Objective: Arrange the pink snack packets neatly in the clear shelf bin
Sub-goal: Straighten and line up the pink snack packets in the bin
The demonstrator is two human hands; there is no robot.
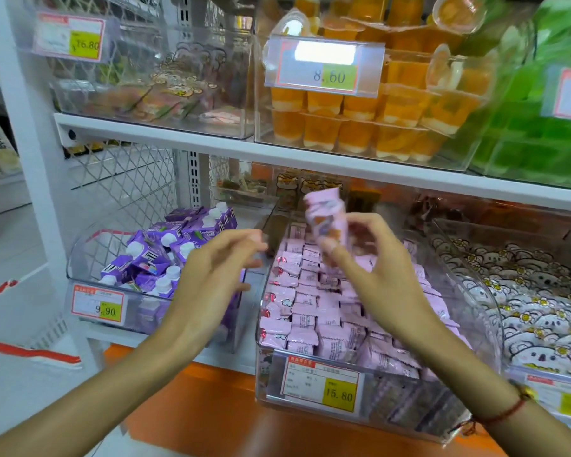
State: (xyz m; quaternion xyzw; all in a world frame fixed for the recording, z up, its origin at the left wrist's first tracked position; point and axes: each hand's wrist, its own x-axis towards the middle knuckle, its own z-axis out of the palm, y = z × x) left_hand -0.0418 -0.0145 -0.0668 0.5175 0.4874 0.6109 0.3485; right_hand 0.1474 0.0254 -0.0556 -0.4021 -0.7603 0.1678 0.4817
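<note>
Right hand lifts one pink packet above the clear bin.

The right hand (373, 258) pinches a packet (325, 219) upright, long axis vertical, directly over the bin (310, 407) of stacked packets. The left hand (211, 268) hovers just beside it, fingers relaxed, holding nothing.

You face a white shop shelf (185, 135) with a wire mesh back (122, 179) at centre left, an orange base board (211, 417) below, and pale floor (10, 265) at left.
</note>
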